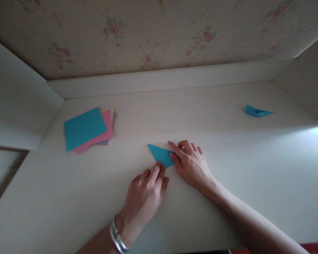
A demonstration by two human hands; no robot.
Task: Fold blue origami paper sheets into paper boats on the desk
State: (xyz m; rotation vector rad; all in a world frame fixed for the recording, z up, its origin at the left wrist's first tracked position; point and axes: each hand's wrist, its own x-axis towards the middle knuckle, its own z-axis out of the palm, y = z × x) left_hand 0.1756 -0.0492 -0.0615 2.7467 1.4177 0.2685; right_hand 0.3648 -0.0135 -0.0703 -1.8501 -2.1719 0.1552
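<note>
A small blue folded paper triangle (160, 154) lies flat on the pale table (228, 151), its tip pointing up and left. My left hand (145, 192), a silver bracelet at its wrist, presses its fingertips on the paper's lower edge, fingers held together. My right hand (189, 162) pins the triangle's right end, forefinger stretched along the edge and thumb pressed on the paper, the other fingers curled.
A stack of coloured paper squares (87, 129), blue on top with pink, yellow and purple below, lies at the left. A finished blue folded piece (255, 111) sits far right. Low walls and flowered wallpaper (159, 35) bound the back and sides.
</note>
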